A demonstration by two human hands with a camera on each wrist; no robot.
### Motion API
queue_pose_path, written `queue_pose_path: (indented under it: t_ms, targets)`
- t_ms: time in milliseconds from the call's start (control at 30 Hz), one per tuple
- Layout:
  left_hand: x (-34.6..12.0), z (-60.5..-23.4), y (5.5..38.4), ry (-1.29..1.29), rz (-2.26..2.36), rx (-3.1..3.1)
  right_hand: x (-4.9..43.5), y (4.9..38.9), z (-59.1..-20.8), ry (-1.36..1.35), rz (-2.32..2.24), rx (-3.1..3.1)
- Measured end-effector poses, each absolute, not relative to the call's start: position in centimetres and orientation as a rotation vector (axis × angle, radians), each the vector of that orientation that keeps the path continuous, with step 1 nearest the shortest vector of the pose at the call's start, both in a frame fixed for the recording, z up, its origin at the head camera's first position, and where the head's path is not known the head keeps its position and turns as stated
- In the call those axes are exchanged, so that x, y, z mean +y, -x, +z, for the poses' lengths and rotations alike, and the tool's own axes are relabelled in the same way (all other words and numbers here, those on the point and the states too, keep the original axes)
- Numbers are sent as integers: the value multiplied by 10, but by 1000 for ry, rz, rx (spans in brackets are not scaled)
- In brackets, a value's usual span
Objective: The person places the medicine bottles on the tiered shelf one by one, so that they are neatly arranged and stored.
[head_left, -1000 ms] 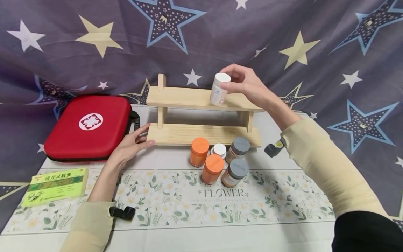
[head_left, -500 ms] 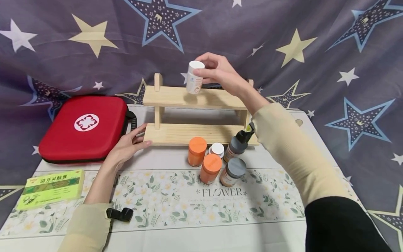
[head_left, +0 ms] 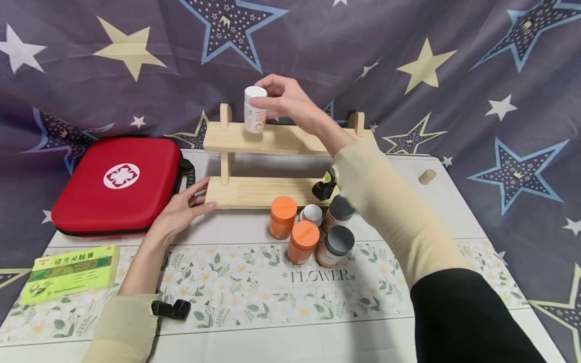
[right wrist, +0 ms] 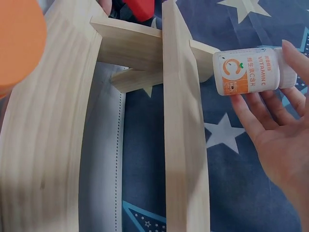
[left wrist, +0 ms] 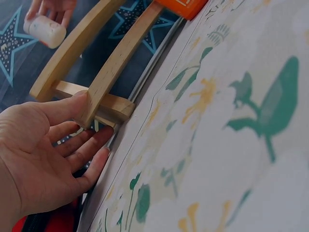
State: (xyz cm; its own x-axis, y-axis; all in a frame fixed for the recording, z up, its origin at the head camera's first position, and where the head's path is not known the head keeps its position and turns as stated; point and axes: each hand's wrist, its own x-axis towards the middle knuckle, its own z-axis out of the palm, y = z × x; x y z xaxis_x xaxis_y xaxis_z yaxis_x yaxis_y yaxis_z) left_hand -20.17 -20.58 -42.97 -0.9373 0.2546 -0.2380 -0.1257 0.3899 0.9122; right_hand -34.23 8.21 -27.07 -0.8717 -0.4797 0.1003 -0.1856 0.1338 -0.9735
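A white Vitamin C pill bottle (right wrist: 247,71) with an orange label is held by its cap in my right hand (head_left: 290,103). In the head view the bottle is over the left part of the upper board of a two-tier wooden shelf (head_left: 254,192); the right wrist view shows it near the upper board's end. My left hand (head_left: 179,214) holds the lower board's left end, thumb at the front corner and fingers behind it, as the left wrist view also shows. In front of the shelf stand orange bottles (head_left: 303,242), grey-lidded bottles (head_left: 336,246) and another white-capped bottle (head_left: 311,214).
A red first-aid case (head_left: 120,184) lies left of the shelf, close to the left hand. Nearer the front left is a yellow-green medicine box (head_left: 70,275). A small wooden peg-like piece (head_left: 427,177) lies at the back right. A star-patterned curtain (head_left: 363,30) hangs behind the table.
My right hand has carried the white pill bottle leftward, from the right part of the upper board to its left part, raising it slightly. The left hand stays at the shelf's end.
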Motion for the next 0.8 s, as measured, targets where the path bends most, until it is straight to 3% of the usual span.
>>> queue_pose_path:
  t_ms: [800]
  targets:
    - [-205,-428,202,-121,1569,2313,70,343,-287,646,-1707,2262]
